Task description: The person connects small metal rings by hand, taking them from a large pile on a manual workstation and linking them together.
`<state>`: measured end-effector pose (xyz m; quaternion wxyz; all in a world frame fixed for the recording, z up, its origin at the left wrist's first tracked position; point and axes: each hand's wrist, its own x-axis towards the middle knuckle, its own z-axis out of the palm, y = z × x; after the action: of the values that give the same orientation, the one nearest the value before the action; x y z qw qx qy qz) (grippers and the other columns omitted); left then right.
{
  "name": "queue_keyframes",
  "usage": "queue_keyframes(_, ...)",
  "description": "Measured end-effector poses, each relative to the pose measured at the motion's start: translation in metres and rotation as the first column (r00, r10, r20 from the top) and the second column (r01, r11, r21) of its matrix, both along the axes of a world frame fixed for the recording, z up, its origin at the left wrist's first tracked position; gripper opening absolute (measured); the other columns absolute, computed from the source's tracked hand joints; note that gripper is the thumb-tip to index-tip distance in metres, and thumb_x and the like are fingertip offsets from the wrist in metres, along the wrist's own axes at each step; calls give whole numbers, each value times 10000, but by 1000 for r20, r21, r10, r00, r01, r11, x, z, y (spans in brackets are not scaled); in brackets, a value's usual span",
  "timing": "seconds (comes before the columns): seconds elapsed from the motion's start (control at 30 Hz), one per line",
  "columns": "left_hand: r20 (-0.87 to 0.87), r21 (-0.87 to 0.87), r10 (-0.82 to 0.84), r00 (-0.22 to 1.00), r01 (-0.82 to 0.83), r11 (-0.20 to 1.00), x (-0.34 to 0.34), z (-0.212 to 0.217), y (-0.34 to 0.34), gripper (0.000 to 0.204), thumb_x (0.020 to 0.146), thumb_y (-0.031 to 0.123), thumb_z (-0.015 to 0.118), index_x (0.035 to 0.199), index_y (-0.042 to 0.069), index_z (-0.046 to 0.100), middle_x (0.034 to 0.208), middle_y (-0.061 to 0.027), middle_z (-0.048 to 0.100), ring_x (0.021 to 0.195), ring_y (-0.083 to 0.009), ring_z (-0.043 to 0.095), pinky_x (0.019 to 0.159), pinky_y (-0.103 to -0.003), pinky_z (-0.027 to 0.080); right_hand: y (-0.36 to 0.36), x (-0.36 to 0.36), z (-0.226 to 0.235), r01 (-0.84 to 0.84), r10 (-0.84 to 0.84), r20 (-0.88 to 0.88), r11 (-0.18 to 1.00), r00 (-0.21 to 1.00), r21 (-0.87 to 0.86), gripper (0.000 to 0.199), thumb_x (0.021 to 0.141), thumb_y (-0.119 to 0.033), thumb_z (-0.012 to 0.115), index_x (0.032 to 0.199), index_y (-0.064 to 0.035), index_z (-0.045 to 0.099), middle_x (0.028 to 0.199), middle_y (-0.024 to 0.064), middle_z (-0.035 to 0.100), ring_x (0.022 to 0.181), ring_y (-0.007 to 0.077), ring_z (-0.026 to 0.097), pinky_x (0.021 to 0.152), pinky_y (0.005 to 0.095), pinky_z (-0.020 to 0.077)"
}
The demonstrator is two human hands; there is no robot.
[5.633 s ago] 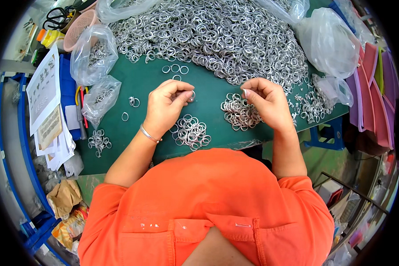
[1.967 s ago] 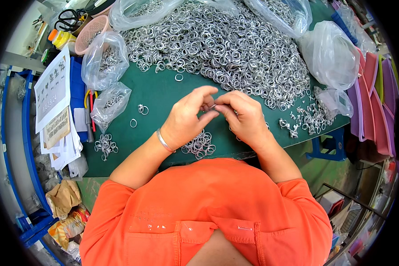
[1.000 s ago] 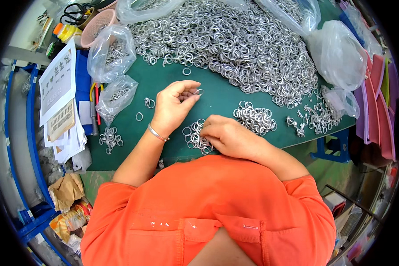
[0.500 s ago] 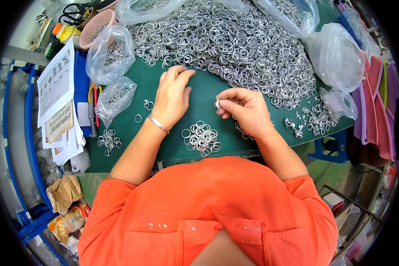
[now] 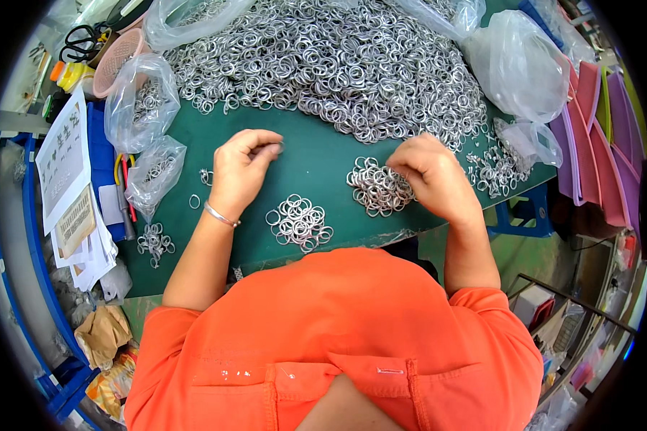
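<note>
My left hand (image 5: 241,171), with a silver bangle on its wrist, is raised over the green table, its thumb and forefinger pinched on what looks like a small silvery ring, blurred at the tips. My right hand (image 5: 438,178) is closed, its fingertips bent down at the edge of a small pile of rings (image 5: 378,188); what they hold is hidden. Another small pile of rings (image 5: 300,223) lies between my forearms. A large heap of silvery metal rings (image 5: 323,65) spreads over the far part of the table. One loose ring (image 5: 194,202) rests left of my left wrist.
At the left are plastic bags of rings (image 5: 154,172), a ring cluster (image 5: 155,244), paper sheets (image 5: 65,154) and a pink basket (image 5: 122,61). Small metal parts (image 5: 499,172) lie right of my right hand, beside a clear bag (image 5: 521,68) and coloured foam sheets (image 5: 589,129).
My left hand has drawn back from the heap's edge and its fingers have closed to a pinch. My right hand, which held a ring, has moved right, uncovering the small pile.
</note>
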<state>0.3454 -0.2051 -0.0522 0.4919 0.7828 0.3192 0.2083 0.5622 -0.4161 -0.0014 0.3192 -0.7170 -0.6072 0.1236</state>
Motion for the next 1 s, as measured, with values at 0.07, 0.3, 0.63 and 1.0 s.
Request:
queue_keyframes(0.07, 116, -158, -73, 991, 91, 983, 5, 3, -11, 124, 877, -42, 639, 982, -29, 704, 911, -64, 667, 767, -122, 662, 694, -228, 541, -6, -3, -4, -74, 74, 6, 996, 997, -58, 112, 752, 28, 663, 854, -14, 684, 828, 95, 635, 826, 308, 598, 760, 387, 479)
queue_keyframes(0.3, 213, -728, -73, 974, 208, 653, 17, 25, -41, 168, 907, 42, 652, 1053, -41, 636, 905, -114, 696, 755, -165, 681, 658, -260, 558, 23, -38, 0, -91, 127, -170, 975, 977, 202, 249, 762, 14, 703, 1002, -52, 688, 980, 108, 631, 929, 302, 613, 796, 388, 496)
queue_keyframes(0.63, -54, 620, -27, 998, 54, 783, 11, 17, 17, 263, 821, 74, 702, 1072, 24, 642, 1091, -145, 612, 1014, -293, 604, 840, -360, 506, 28, -44, -16, 125, -50, -903, 992, 427, 4, 128, 888, -15, 660, 999, 29, 707, 857, 88, 696, 731, 144, 673, 655, 258, 555)
queue_keyframes(1.0, -122, 648, -10, 992, 88, 756, 17, -13, 30, 273, 753, -63, 679, 1001, 9, 590, 993, -138, 574, 851, -311, 599, 747, -373, 500, 18, -29, -15, 46, -37, -990, 998, 140, -31, 148, 919, -12, 612, 1053, 32, 655, 845, 122, 698, 701, 156, 684, 600, 275, 577)
